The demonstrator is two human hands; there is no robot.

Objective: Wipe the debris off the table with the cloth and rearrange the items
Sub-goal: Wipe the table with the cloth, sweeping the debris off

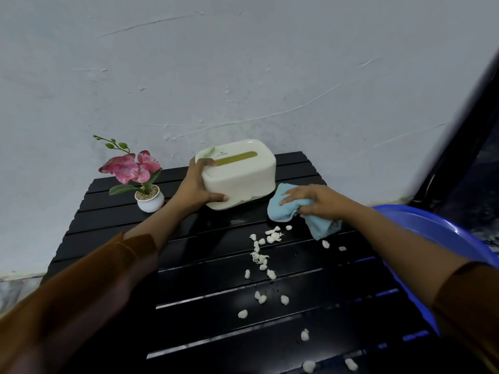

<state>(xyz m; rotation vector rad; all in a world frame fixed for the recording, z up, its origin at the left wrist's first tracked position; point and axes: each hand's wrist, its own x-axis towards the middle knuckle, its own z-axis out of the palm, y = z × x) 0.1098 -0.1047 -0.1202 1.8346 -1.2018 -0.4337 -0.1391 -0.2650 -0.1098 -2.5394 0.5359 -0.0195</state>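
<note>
A cream tissue box (240,174) with a yellow slot is tilted up at the back of the black slatted table (205,314). My left hand (195,186) grips its left end, thumb under the front edge. My right hand (313,201) holds a crumpled light blue cloth (286,206) pressed on the table just right of the box. Several small white bits of debris (263,259) lie scattered over the middle and front right of the table.
A small white pot with a pink artificial orchid (140,179) stands at the back left of the table. A blue plastic basin (437,238) sits off the table's right edge. A grey wall rises right behind the table.
</note>
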